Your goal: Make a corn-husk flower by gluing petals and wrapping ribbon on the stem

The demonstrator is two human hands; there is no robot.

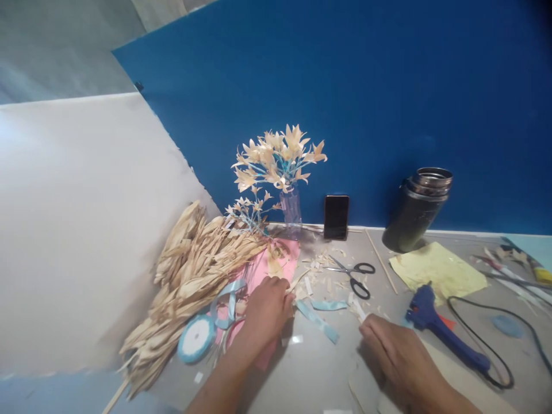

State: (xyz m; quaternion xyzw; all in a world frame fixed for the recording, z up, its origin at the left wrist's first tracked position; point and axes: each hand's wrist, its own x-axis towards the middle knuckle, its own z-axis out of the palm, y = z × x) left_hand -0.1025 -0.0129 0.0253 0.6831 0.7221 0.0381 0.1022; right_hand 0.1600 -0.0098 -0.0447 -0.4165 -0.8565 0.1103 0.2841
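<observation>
My left hand (268,307) is closed above a pink sheet (287,253); what its fingers hold, if anything, is hidden. A thin pale strip of husk (298,282) lies by its fingertips. Lower right, my right hand (399,353) pinches what looks like a narrow white strip (359,309). Between the hands are cut pieces of light blue ribbon (319,322). Left of my left hand, a ribbon spool (196,339) lies beside a big bundle of dried corn husks (194,287). Black-handled scissors (354,275) lie partly spread beyond the hands.
A clear vase (291,208) holds cream husk flowers (276,155). A phone (336,217) leans against the blue board (388,103) near a dark flask (416,210). At right are a blue glue gun (448,339) with its cord, yellow paper (437,270) and a thin stick (382,261).
</observation>
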